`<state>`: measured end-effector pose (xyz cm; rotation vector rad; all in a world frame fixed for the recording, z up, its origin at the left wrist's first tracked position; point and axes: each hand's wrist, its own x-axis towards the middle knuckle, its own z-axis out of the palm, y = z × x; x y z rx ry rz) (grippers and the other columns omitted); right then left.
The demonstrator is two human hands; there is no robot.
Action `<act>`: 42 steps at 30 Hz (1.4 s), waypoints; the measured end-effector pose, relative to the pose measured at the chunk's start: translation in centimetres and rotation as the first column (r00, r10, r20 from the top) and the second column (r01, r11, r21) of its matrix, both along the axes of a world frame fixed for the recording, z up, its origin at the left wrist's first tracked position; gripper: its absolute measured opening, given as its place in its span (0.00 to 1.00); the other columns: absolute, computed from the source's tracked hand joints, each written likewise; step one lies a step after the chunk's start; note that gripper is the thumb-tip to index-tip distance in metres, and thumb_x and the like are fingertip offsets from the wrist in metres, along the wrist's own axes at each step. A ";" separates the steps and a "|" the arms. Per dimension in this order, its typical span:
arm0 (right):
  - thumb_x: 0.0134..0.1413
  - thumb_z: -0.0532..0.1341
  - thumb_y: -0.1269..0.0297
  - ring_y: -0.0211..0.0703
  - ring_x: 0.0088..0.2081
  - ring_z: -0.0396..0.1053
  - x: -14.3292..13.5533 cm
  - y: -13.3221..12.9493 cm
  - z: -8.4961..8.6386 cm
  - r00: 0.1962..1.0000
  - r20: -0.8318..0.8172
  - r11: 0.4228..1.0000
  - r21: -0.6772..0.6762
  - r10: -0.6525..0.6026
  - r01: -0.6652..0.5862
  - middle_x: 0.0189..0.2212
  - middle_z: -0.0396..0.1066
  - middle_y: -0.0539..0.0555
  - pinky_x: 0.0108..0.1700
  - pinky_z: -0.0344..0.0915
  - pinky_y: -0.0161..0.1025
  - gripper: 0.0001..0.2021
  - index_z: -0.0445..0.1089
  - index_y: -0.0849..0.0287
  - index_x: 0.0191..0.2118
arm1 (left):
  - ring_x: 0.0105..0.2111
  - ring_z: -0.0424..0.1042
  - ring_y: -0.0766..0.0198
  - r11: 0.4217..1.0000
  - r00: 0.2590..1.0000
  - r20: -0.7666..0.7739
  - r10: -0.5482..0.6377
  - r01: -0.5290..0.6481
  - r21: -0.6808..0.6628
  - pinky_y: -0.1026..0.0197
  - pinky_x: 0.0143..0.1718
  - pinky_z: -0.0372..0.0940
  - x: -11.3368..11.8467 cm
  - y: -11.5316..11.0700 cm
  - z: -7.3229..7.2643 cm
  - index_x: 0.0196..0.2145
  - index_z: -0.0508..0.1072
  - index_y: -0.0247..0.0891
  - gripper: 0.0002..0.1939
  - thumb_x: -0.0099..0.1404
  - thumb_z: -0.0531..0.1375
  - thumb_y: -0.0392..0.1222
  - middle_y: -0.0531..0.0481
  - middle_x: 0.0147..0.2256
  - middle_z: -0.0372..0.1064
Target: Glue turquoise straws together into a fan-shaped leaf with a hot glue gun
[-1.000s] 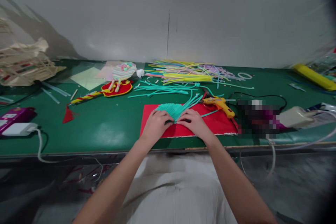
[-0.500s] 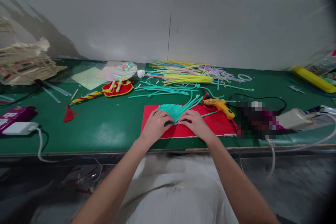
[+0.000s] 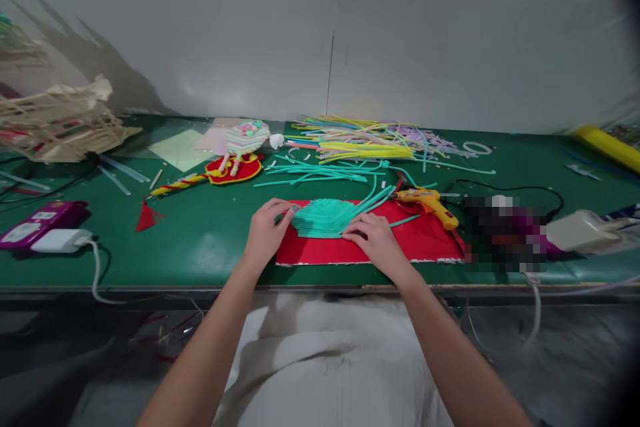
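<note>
A fan-like patch of teal pipe cleaners lies in close rows on a red board, with loose ends trailing to the upper right. At the patch's left edge, my left hand has thumb and index finger pinched on a pipe cleaner end. My right hand rests on the board, its fingertips closed on the lower right edge of the same patch. On the board's right part lies a yellow hot glue gun. Several loose teal pipe cleaners are spread behind the board.
A pile of yellow and mixed pipe cleaners lies at the back. Left of it are a striped craft piece and a red-and-yellow tasselled ornament. A purple power strip sits left, a wooden stick model behind it.
My left hand has moved left from the patch's lower middle to its left edge, uncovering the rows. My right hand keeps its place at the lower right. The view has shifted slightly.
</note>
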<state>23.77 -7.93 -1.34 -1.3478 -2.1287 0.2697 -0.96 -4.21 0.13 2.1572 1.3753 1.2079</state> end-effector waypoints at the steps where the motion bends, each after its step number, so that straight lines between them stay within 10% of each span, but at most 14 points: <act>1: 0.57 0.59 0.60 0.42 0.39 0.66 -0.2 0.0 -0.1 1.000 -0.004 1.000 0.002 -0.001 0.001 0.34 0.72 0.51 0.42 0.53 0.42 0.07 0.73 0.54 0.32 | 0.37 0.70 0.63 1.000 1.000 -0.003 0.006 -0.006 -0.001 0.61 0.41 0.64 -0.3 0.0 0.1 0.36 0.76 0.37 0.12 0.66 0.53 0.42 0.48 0.35 0.71; 11: 0.59 0.57 0.60 0.43 0.37 0.66 -2.6 -1.2 0.2 0.997 -0.006 0.996 0.046 -0.072 0.072 0.33 0.72 0.52 0.41 0.54 0.44 0.09 0.73 0.54 0.32 | 0.37 0.71 0.64 0.998 0.998 -0.008 0.068 -0.068 -0.016 0.61 0.41 0.65 -2.0 0.0 0.1 0.36 0.76 0.38 0.10 0.64 0.55 0.43 0.48 0.35 0.72; 22: 0.55 0.60 0.59 0.44 0.40 0.67 -2.5 -0.7 -0.1 0.999 -0.035 1.000 0.011 -0.013 0.014 0.34 0.70 0.53 0.43 0.58 0.42 0.07 0.74 0.53 0.36 | 0.39 0.69 0.61 0.965 0.925 -0.285 -0.251 0.261 -0.003 0.54 0.45 0.62 1.9 -1.0 -1.0 0.35 0.77 0.42 0.06 0.61 0.60 0.38 0.49 0.36 0.72; 42: 0.59 0.57 0.63 0.43 0.40 0.66 -2.2 0.1 0.0 0.996 0.057 0.997 -0.003 0.074 -0.074 0.35 0.72 0.52 0.43 0.56 0.43 0.08 0.74 0.52 0.37 | 0.41 0.68 0.61 0.965 0.922 -0.296 -0.250 0.261 -0.002 0.52 0.48 0.59 2.0 -1.0 -1.6 0.36 0.76 0.44 0.06 0.60 0.61 0.38 0.50 0.38 0.72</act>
